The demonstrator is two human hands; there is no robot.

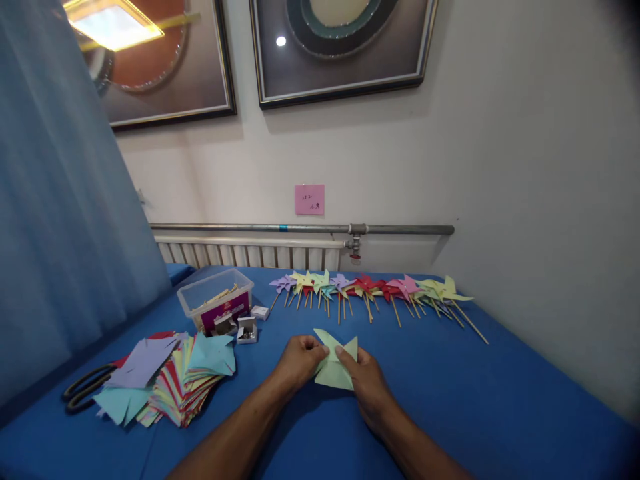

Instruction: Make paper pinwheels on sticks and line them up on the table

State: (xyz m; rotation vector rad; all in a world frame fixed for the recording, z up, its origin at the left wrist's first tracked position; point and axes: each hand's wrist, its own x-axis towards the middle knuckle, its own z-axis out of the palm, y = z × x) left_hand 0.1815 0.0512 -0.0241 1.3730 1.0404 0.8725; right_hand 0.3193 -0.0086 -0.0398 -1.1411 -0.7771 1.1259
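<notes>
1. Curtain in blue hangs down the left side, beside the blue table.
2. Scissors lie at the table's left, their dark loop handles showing and the rest hidden by paper.
3. Cut paper sheets lie just right of the handles in loose, overlapping piles: purple and light blue on top, with red, yellow, green and pink edges fanned out below.
4. Behind the sheets stands a clear plastic tub with a purple label and pale sticks inside.
5. Close by the tub are two small open boxes, the right one holding tiny shiny bits, and a small white box.
6. The left hand is nearly closed, thumb and curled fingers pinching the left side of the green paper.
7. That paper, slit into pointed flaps, is between both hands, over the middle of the table.
8. The right hand grips its right side, thumb laid on top and fingers mostly hidden.
9. Finished pinwheels on sticks form a row along the back, reaching to the table's right, well apart from the tub's sheets.
</notes>
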